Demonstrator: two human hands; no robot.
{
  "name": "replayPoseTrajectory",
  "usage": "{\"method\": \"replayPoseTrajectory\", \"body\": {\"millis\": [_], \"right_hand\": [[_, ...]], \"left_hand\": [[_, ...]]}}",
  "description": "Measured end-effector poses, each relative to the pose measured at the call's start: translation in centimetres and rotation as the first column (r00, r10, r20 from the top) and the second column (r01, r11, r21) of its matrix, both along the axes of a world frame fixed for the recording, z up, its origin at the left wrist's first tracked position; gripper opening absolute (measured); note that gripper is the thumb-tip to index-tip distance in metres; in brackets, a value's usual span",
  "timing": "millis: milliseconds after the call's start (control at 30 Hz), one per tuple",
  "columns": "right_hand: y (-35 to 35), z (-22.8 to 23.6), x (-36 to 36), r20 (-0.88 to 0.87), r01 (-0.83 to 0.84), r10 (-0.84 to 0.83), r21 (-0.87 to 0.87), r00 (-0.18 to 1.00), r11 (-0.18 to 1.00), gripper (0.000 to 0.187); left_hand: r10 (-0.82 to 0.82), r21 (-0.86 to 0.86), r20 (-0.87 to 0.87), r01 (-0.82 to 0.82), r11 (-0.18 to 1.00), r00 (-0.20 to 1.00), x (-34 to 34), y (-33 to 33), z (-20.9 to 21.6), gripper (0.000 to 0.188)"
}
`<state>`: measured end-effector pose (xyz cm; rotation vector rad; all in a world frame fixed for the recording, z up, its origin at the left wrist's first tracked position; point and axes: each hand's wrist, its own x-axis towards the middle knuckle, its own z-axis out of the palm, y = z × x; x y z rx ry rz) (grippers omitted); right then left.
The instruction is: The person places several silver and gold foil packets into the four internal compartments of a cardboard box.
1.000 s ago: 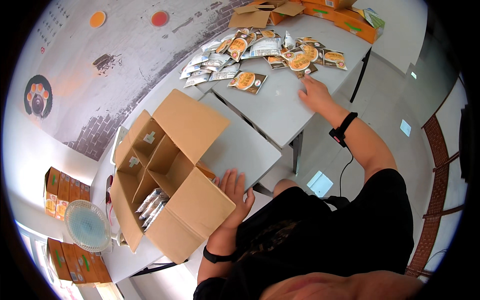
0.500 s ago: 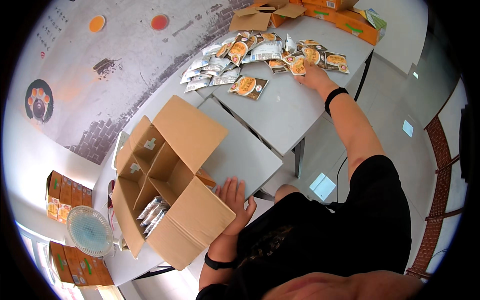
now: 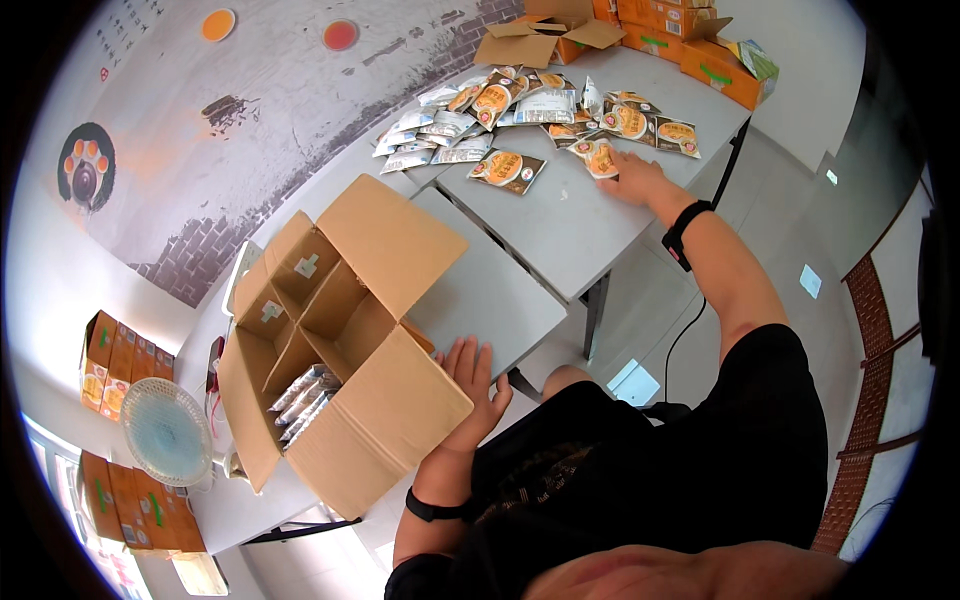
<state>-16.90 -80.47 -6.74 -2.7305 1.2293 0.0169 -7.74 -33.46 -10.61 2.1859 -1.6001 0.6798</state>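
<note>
My right hand [image 3: 634,181] reaches across the far table and grips the near edge of an orange-and-brown food packet [image 3: 597,156], tilted up in front of a pile. Behind it lie several silver-backed and orange-fronted packets [image 3: 546,106], and one single packet [image 3: 507,170] lies apart to the left. Beside the open cardboard box [image 3: 392,243], my left hand [image 3: 474,388] rests flat on the table edge with its fingers stretched out, holding nothing. Card dividers split the box into compartments; the near one holds several packets [image 3: 302,402] standing on edge.
A white desk fan [image 3: 167,432] stands left of the box. Orange cartons [image 3: 130,365] are stacked along the left side, and more cartons [image 3: 722,72] stand at the far end. An opened brown box [image 3: 520,48] is behind the pile. A gap [image 3: 490,232] runs between the two tables.
My right hand has drawn the packet slightly toward me, away from the pile. The view has shifted a little. My left hand stays by the box.
</note>
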Motion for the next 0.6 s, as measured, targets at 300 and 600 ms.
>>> {"method": "replayPoseTrajectory", "body": {"millis": [300,600], "right_hand": [[8.5,-0.7,-1.1,0.078,-0.317,0.314,0.03,0.946,0.948,0.092],[15.5,-2.6,1.1,0.299,-0.684,0.661,-0.036,0.688,0.728,0.088]], "left_hand": [[-0.017,-0.012,-0.001,0.017,1.0,1.0,0.2,0.2,-0.6,0.05],[-0.019,-0.008,-0.011,0.019,1.0,1.0,0.1,0.4,-0.5,0.053]]}}
